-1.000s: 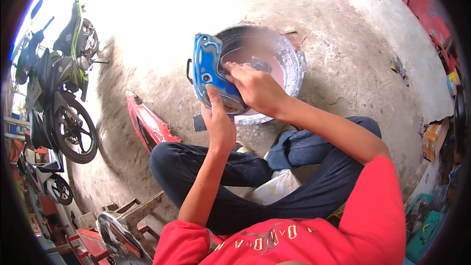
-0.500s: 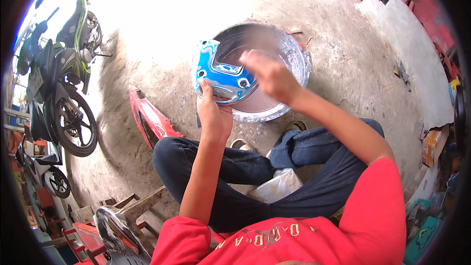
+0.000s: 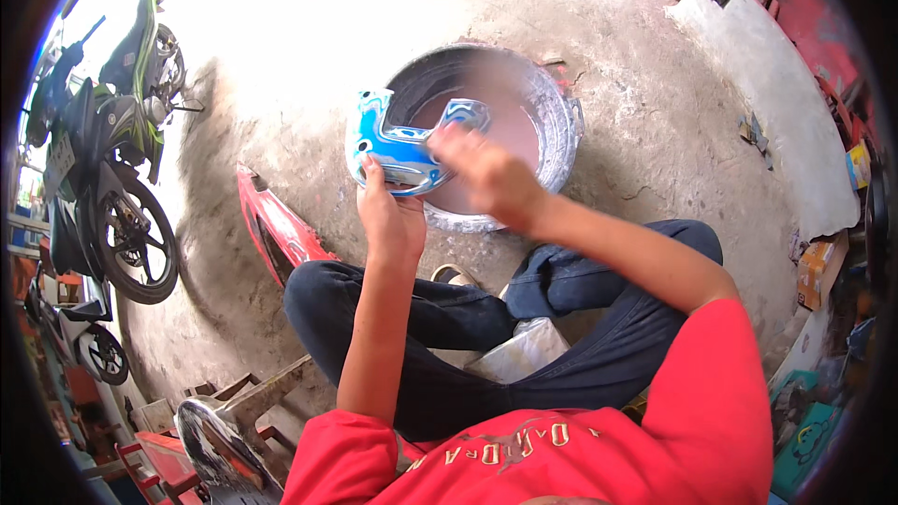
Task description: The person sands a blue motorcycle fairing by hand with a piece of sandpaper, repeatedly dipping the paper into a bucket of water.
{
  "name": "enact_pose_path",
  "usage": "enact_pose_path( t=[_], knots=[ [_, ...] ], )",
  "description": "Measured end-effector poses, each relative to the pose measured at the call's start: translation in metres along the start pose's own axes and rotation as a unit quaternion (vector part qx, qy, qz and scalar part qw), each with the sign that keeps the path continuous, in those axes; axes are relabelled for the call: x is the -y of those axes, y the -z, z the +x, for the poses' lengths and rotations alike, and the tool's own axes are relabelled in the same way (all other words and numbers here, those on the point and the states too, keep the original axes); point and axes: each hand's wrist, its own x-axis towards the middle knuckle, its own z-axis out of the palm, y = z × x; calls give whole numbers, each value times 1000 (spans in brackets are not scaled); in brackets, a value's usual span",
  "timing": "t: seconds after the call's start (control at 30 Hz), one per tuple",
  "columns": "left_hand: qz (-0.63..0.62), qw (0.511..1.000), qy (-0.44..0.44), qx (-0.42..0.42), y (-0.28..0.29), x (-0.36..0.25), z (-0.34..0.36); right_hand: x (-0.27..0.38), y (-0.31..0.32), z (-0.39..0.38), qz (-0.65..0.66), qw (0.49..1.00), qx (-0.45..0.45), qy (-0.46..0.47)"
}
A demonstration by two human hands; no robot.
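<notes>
My left hand (image 3: 389,217) grips the near edge of a blue and white U-shaped motorcycle body panel (image 3: 398,151), its thumb on top beside a bolt hole. Over the panel's right side lies my right hand (image 3: 488,176), its fingers bent and smeared by motion; whether they hold something does not show. They cover part of the right arm of the U, whose far tip stays visible. Under and behind the panel stands a wide, round, grey-stained tub (image 3: 558,145) with murky pinkish-brown liquid in it.
A red and black body panel (image 3: 281,229) lies on the concrete floor by my left knee. Motorcycles (image 3: 131,215) stand at the left. A worn wooden frame (image 3: 281,382) is at the lower left. A cardboard box (image 3: 821,271) sits at the right near a pale slab (image 3: 758,84).
My right hand has moved left and nearer to me along the panel, uncovering the far tip of its right arm. The panel and my left hand have shifted slightly left in view.
</notes>
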Motion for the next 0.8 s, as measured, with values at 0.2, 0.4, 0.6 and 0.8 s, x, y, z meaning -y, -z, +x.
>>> enact_pose_path(
  t=[0.2, 0.4, 0.6, 0.8],
  knots=[
    [-29, 1000, 2, 12, -1, -1, -1, -26, 2, 16, 22, 997, 23, -66],
    [-15, 1000, -11, 19, 3, -6, 0, 22, 15, -3, 58, 993, 75, 75],
    [-32, 999, -10, -13, 11, -10, 5, 35, 9, 3, -44, 989, 26, 139],
    [-52, 998, -17, -44, -14, -11, -3, -16, 27, 25, -5, 999, 32, -26]
  ],
)
